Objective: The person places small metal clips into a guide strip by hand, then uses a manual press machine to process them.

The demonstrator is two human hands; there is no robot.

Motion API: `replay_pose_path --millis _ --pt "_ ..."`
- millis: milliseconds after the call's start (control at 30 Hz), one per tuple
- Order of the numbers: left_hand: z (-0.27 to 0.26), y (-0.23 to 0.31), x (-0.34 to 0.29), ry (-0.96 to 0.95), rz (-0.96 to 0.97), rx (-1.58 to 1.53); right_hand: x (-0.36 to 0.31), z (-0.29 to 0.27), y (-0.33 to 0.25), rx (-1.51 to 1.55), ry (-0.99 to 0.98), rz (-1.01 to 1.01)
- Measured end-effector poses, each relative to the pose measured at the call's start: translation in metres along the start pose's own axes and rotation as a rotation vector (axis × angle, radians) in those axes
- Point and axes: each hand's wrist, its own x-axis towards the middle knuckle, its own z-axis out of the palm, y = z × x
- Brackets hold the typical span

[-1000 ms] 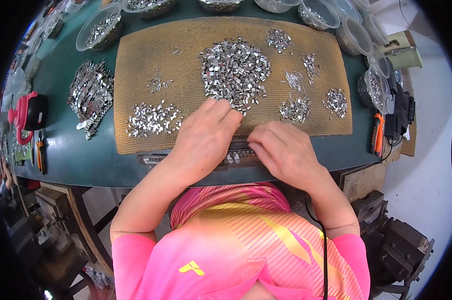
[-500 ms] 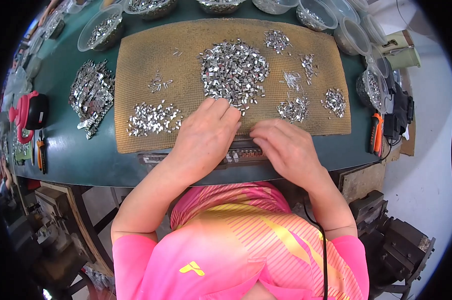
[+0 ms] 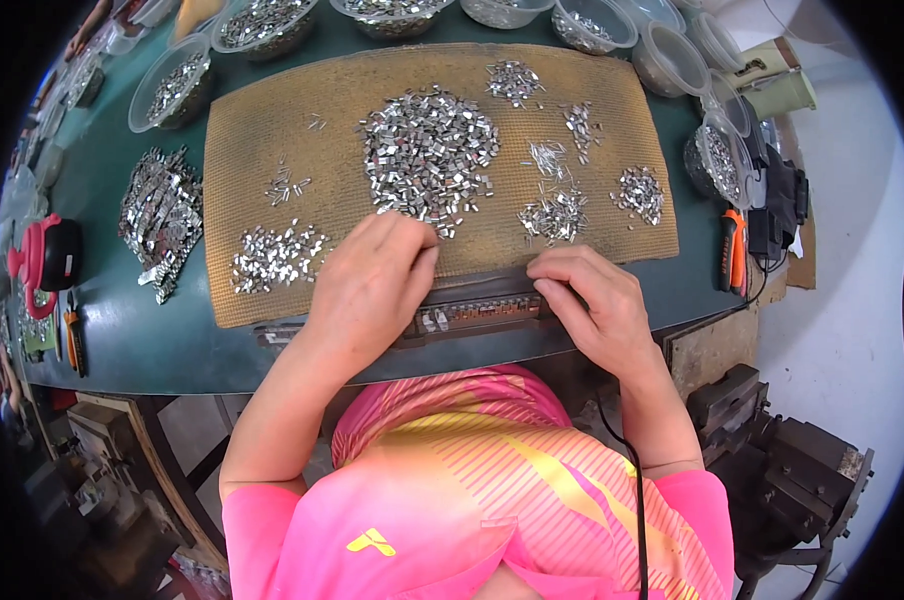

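My left hand [image 3: 370, 283] is closed, thumb against bent fingers, at the near edge of a large pile of small silvery metal pieces [image 3: 427, 150]. Whatever its fingertips pinch is hidden. Just below lies a long dark metal holder [image 3: 462, 296] along the mat's near edge, with a row of small pieces [image 3: 477, 315] set in it. By the holder's right end, my right hand [image 3: 597, 300] has its fingers curled and thumb close to the index finger. I cannot make out anything between them.
Smaller heaps of metal bits [image 3: 282, 255] are spread over the brown textured mat [image 3: 322, 95]. Linked metal strips [image 3: 162, 215] lie left of it. Plastic bowls of parts [image 3: 177, 85] line the far side. Orange-handled pliers [image 3: 734, 250] sit right, others [image 3: 73, 335] left.
The whole view has shifted, so the mat appears farther left. My right hand has moved right along the holder, uncovering more of its row. My left hand stays near the large pile.
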Motion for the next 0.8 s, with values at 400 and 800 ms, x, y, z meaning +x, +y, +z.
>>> replay_pose_path --millis 400,800 --pt "-0.016 0.006 -0.035 -0.001 -0.198 -0.256 -0.023 0.009 0.002 -0.131 -0.027 -0.156" --pt "0.003 0.023 -0.037 -0.041 0.008 -0.187 -0.02 0.01 0.003 -0.035 -0.016 -0.041"
